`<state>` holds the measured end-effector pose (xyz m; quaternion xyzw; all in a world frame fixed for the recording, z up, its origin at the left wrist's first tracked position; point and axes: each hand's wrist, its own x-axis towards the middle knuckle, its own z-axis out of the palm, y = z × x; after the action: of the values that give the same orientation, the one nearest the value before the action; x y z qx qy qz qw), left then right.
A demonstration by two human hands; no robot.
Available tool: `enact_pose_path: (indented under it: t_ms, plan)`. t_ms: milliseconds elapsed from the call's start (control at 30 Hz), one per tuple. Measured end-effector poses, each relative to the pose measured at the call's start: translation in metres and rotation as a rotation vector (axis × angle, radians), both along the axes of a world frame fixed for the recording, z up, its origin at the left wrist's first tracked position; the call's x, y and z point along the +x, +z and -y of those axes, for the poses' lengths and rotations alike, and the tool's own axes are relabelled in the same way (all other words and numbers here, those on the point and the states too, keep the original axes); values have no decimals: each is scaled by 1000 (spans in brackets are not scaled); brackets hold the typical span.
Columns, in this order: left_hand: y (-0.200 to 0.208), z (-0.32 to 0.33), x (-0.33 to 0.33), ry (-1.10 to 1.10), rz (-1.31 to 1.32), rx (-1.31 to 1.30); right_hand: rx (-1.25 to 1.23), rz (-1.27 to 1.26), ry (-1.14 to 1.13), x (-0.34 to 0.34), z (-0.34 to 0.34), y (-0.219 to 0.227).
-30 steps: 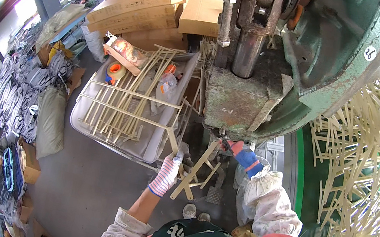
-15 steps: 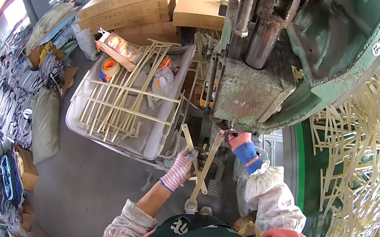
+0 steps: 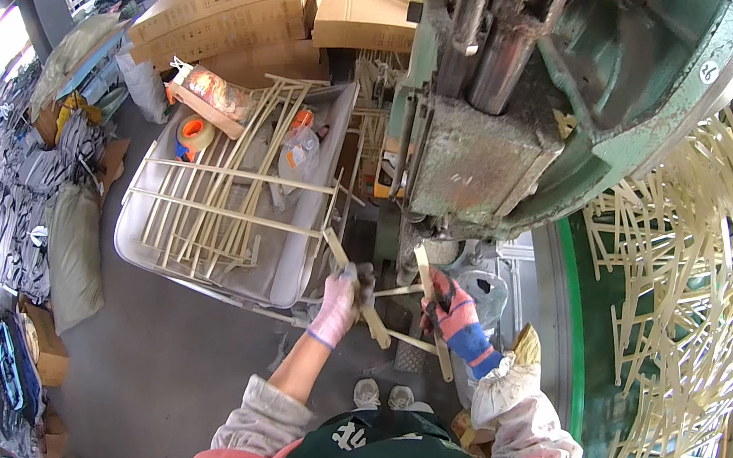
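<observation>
My left hand (image 3: 337, 306), in a pink-and-white striped glove, is closed around one or more flat cream strips (image 3: 377, 327) that slant down to the right. My right hand (image 3: 450, 311), in a pink glove with a blue cuff, grips another flat cream strip (image 3: 424, 269) with a rounded end. Something slim and dark shows by the right fingers; I cannot tell whether it is a tool. Both hands are just below the head of a worn green press (image 3: 485, 167), apart from it. More strip ends stick out between the hands.
Left of the press stands a white tub (image 3: 286, 285) with cream strips across it and a tape roll (image 3: 196, 134). Cardboard boxes (image 3: 365, 13) are stacked behind. A large heap of cream strips (image 3: 686, 305) lies to the right. Grey bundles (image 3: 24, 169) line the far left.
My right hand has drawn down and back from under the press head, bringing its strip along. The left hand has shifted slightly left and up. My view has moved a little.
</observation>
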<state>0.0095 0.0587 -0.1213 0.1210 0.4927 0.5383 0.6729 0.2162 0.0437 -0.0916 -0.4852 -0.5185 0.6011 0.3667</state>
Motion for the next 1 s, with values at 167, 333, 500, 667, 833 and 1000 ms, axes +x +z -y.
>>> enact_pose_path:
  t_ms: [167,333,500,667,833,1000]
  plan:
    - [58,50,1,-421,-197,110,128,-69,149,19,-12,-1]
    - [84,49,10,-476,-346,157,643,241,133,21,-34,-9]
    - [77,51,9,-394,-528,113,42,-82,279,36,-32,13]
    - [87,61,23,-395,-501,119,111,91,296,35,-34,33]
    - [106,58,37,-390,-456,153,99,158,288,32,-40,15]
    - [105,43,44,-393,-439,154,354,282,296,28,-41,-2]
